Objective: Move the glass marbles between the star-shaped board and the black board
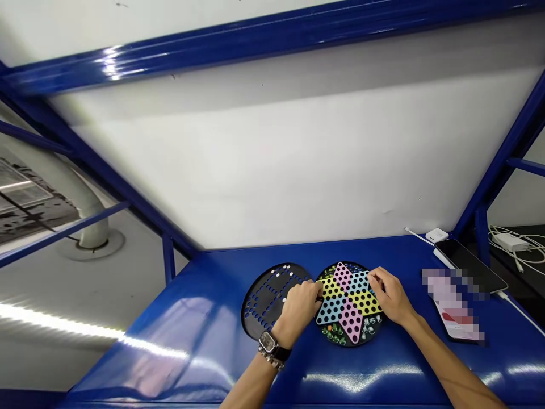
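A star-shaped Chinese checkers board [347, 295], pink, yellow and light blue with black holes, lies over a round black tray [365, 342]. Green marbles [336, 334] and clear marbles [372, 325] show in the tray's gaps between the points. My left hand [298, 304], wearing a watch [268, 342], pinches the board at its upper left yellow point. At the upper right blue point my right hand [389, 292] has its fingers curled on the board's edge. A round black perforated disc [259, 295] with several white pieces is left of the tray, partly behind my left hand.
The blue tabletop [204, 324] meets a white back panel [272, 170] framed by blue bars. Towards the right lie a dark phone [470, 264], a second phone [460, 326] with a lit screen, a white charger [437, 234] and a white cable [522, 312].
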`<state>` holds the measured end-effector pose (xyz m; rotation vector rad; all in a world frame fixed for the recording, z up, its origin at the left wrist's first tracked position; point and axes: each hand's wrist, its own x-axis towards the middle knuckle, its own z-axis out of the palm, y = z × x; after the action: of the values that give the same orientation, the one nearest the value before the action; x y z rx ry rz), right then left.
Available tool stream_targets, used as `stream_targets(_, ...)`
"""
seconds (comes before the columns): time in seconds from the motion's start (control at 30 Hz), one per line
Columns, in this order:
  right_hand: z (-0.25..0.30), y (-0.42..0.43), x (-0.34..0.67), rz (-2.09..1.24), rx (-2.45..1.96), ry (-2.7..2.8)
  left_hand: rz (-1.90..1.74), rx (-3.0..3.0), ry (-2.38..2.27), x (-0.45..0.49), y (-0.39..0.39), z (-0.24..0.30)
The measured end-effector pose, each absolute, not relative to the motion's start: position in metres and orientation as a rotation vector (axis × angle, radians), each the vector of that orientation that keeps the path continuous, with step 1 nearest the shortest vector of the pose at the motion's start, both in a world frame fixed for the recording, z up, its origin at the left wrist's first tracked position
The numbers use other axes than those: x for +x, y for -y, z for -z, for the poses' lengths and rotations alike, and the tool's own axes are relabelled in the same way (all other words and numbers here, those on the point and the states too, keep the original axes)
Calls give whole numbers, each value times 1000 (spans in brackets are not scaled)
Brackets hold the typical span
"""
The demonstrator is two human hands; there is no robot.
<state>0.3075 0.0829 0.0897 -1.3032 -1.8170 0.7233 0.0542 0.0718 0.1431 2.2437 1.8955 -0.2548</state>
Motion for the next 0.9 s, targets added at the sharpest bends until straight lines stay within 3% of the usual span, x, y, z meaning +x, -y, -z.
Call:
stream_targets(0.27, -88, -85, 309, -716, -1297, 1822, 195, 2164, -1914, 62, -65, -144)
stream_targets(0.63, -88, -83, 307, -708, -1275, 1846, -266, 1869, -2037, -10, -66, -136)
stream_targets(0.9, -87, -84, 308, -700, -1289, 1855, -306, 2008, -1862, 25, -55, -135)
